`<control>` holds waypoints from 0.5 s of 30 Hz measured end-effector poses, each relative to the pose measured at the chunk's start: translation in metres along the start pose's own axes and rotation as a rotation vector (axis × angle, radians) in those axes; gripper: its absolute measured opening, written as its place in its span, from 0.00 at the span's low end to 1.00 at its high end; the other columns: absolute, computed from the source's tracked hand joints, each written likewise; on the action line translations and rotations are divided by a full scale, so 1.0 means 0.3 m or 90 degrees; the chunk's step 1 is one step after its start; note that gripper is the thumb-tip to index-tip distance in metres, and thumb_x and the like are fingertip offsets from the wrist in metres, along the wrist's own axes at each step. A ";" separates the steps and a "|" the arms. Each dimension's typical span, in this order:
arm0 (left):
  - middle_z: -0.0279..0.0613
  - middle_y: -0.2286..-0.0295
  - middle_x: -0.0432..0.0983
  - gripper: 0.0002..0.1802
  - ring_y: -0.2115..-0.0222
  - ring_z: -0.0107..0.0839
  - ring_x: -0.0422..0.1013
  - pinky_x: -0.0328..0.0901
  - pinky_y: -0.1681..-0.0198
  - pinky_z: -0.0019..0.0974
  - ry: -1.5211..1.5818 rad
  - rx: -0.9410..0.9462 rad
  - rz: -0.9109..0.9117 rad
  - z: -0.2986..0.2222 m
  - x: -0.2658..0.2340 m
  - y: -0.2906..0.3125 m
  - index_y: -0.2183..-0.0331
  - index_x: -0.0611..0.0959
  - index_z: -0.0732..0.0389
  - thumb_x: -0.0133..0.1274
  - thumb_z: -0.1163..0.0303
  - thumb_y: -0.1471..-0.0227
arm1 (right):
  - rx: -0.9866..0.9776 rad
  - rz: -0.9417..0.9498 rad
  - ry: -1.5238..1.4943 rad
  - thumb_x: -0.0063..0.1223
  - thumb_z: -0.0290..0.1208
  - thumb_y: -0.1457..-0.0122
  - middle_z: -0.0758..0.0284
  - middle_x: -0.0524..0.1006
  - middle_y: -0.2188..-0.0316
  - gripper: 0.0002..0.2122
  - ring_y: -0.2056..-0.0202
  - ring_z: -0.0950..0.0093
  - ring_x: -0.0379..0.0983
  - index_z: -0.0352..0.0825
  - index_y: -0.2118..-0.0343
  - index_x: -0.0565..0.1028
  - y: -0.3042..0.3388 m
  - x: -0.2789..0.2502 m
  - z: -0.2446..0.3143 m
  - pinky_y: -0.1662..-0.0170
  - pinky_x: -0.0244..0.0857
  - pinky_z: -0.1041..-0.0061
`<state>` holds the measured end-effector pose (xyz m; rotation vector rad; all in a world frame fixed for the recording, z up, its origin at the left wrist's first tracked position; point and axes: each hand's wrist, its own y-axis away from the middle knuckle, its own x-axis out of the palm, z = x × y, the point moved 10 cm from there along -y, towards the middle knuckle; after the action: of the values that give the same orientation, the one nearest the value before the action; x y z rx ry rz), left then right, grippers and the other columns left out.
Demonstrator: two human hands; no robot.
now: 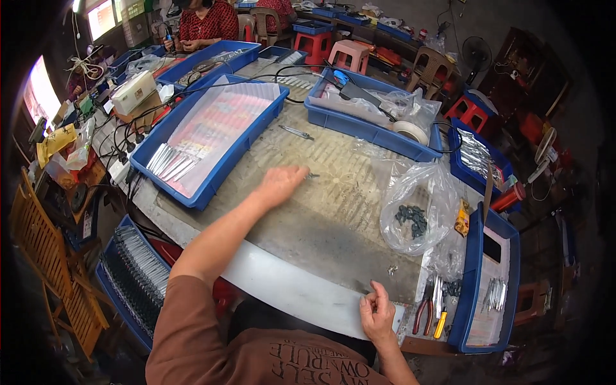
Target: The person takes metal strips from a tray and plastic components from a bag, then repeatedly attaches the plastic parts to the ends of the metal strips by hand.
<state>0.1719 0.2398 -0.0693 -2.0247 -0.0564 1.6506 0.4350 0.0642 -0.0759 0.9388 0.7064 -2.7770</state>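
My left hand [280,187] reaches out over the middle of the worktable [333,212], its fingers curled down. A short end of a slim metal piece [312,175] sticks out past the fingers; the rest is hidden by the hand. Farther off lies a silver metal tool like a drawing compass [297,132]. Close to my body, at the table's white front edge [289,279], is my right hand [378,312], fingers curled with the thumb near them. Whatever it holds, if anything, cannot be made out. Just beyond it lie some tiny metal parts [393,270].
A blue tray [206,200] with silver pieces on pink sheeting stands left. At the right are a plastic bag [393,224] of dark small parts, pliers [423,311], a yellow-handled screwdriver [440,325] and another blue tray [471,282]. A person [208,25] sits across the table.
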 end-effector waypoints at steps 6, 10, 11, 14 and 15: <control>0.42 0.74 0.69 0.09 0.67 0.40 0.67 0.63 0.65 0.42 -0.091 -0.021 0.011 0.200 0.070 -0.127 0.68 0.74 0.56 0.43 0.72 0.56 | 0.018 0.001 -0.005 0.50 0.21 0.55 0.67 0.68 0.85 0.18 0.85 0.74 0.64 0.27 0.58 0.66 0.006 -0.001 -0.020 0.80 0.59 0.77; 0.40 0.69 0.68 0.12 0.62 0.38 0.65 0.61 0.60 0.40 -0.100 -0.072 0.060 0.260 0.121 -0.188 0.66 0.74 0.55 0.42 0.73 0.55 | 0.027 0.000 -0.013 0.50 0.20 0.55 0.67 0.69 0.85 0.17 0.86 0.75 0.64 0.26 0.59 0.66 0.007 -0.002 -0.030 0.81 0.59 0.78; 0.39 0.68 0.68 0.12 0.61 0.37 0.64 0.61 0.59 0.40 -0.111 -0.073 0.059 0.267 0.125 -0.196 0.65 0.75 0.55 0.42 0.73 0.55 | 0.027 0.000 -0.019 0.50 0.19 0.56 0.67 0.69 0.84 0.17 0.86 0.76 0.64 0.26 0.59 0.66 0.005 -0.003 -0.030 0.81 0.59 0.78; 0.38 0.68 0.67 0.12 0.59 0.36 0.63 0.61 0.59 0.39 -0.139 -0.050 0.041 0.263 0.137 -0.222 0.66 0.76 0.55 0.42 0.73 0.56 | 0.027 0.000 -0.018 0.50 0.19 0.56 0.67 0.69 0.84 0.17 0.86 0.76 0.64 0.26 0.59 0.66 0.005 -0.005 -0.023 0.82 0.59 0.79; 0.38 0.68 0.67 0.12 0.59 0.36 0.63 0.61 0.59 0.39 -0.137 -0.049 0.041 0.258 0.135 -0.233 0.66 0.76 0.55 0.42 0.73 0.56 | 0.029 0.000 -0.016 0.50 0.19 0.56 0.67 0.69 0.84 0.17 0.86 0.76 0.64 0.26 0.59 0.66 0.006 -0.006 -0.025 0.82 0.59 0.79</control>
<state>0.1309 0.3425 -0.0858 -1.9150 -0.1336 1.9293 0.4409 0.0661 -0.0809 0.9091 0.6430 -2.8110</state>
